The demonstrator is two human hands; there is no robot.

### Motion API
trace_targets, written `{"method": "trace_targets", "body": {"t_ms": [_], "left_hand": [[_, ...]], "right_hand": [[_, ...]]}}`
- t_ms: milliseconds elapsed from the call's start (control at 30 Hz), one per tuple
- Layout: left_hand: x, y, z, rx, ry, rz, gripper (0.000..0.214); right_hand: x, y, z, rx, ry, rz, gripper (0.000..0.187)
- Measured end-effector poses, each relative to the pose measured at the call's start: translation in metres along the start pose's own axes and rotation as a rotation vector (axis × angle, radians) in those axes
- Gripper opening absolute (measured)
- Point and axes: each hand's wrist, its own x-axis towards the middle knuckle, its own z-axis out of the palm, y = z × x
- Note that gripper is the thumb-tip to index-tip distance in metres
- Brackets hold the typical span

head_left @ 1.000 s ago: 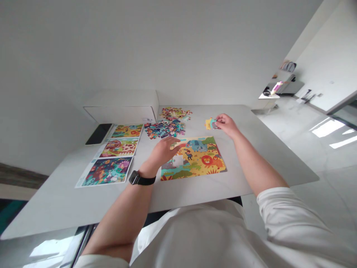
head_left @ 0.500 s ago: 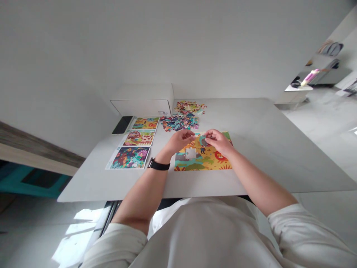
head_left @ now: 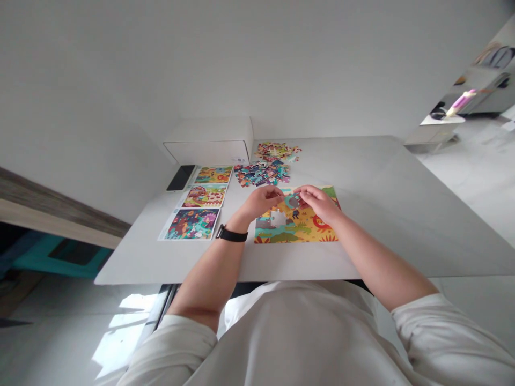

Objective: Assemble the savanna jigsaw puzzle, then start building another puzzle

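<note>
A nearly assembled jigsaw puzzle (head_left: pixel 298 231) in yellow, green and teal lies on the table before me, with a pale, notched gap in its left part. Over its upper left edge is my left hand (head_left: pixel 263 202), thumb and fingers pinched together; what they hold, if anything, is too small to make out. My right hand (head_left: pixel 318 203) hovers over the upper middle of the puzzle, its thumb and fingertips drawn together beside a grey-and-teal patch. Whether a piece sits between those fingertips is unclear. The two hands are a short gap apart.
Behind the puzzle lie two heaps of loose pieces, a dark blue one (head_left: pixel 263 173) and a yellow-red one (head_left: pixel 273 150). Three picture sheets (head_left: pixel 191 224) line the left, beside a black phone (head_left: pixel 181 178). A white box (head_left: pixel 207 151) stands against the wall.
The whole view has shifted slightly. Both hands stay over the puzzle's upper part, with the right fingertips a little changed in position and more of the grey-and-teal patch showing.
</note>
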Motion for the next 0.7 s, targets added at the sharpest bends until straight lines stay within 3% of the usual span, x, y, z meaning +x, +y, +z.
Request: {"method": "trace_targets", "body": {"t_ms": [300, 500, 700], "left_hand": [[0.0037, -0.0069, -0.004, -0.079, 0.044, -0.027, 0.038], [0.0033, -0.0066, -0.0045, -0.022, 0.099, -0.002, 0.038], [0.0031, -0.005, -0.0037, -0.075, 0.032, -0.005, 0.045]], "right_hand": [[0.0028, 0.0032, -0.0012, -0.014, 0.023, -0.047, 0.041], [0.0, 0.0023, -0.0009, -0.067, -0.097, -0.046, 0.031], [-0.0025, -0.0009, 0.0022, -0.23, -0.038, -0.097, 0.029]]}}
